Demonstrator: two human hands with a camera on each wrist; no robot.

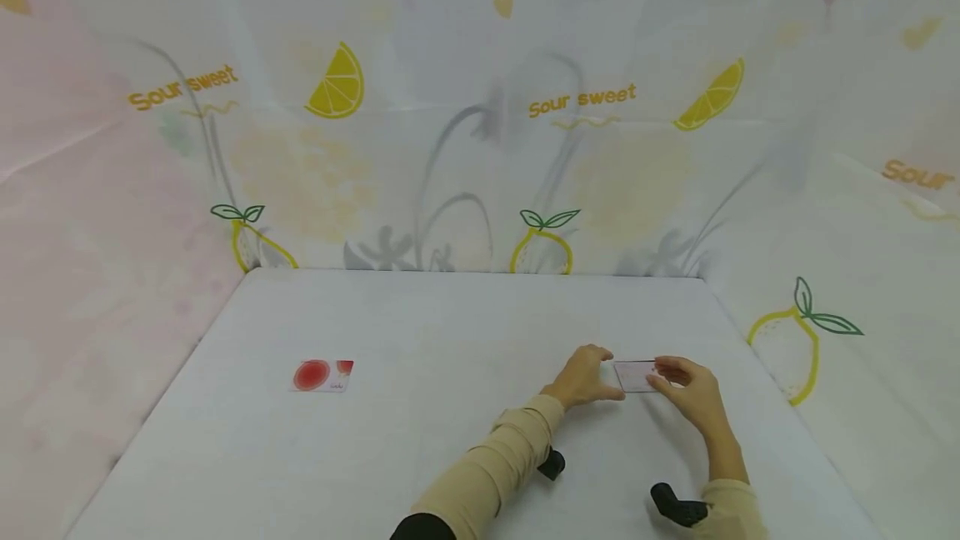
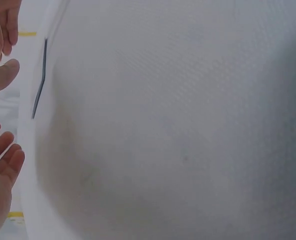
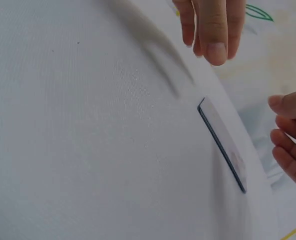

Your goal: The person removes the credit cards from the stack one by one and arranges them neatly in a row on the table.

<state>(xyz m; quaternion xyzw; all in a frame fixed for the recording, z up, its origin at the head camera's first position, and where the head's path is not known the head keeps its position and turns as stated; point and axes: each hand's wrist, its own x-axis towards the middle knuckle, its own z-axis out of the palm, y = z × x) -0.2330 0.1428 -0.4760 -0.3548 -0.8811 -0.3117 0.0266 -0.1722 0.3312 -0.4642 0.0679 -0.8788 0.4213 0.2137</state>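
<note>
A pale pinkish card point(image 1: 633, 376) with thin dark edges lies on the white table between the two hands. In the right wrist view the card point(image 3: 225, 142) shows as a thin flat piece with a dark long edge. My left hand point(image 1: 587, 376) is at its left end, thumb and fingers spread apart. Over its right end is my right hand point(image 1: 693, 394), fingers loosely bent. Both wrist views show a gap between the fingertips and the card, and nothing is held. From the left wrist, only the card's dark edge point(image 2: 41, 77) is distinct.
Another card point(image 1: 321, 376), printed with a large red circle, lies at the left of the white table point(image 1: 420, 457). A cloth backdrop point(image 1: 420, 157) with lemon prints stands along the table's back and sides. Dark wrist-mounted pieces point(image 1: 678, 507) sit by the sleeves.
</note>
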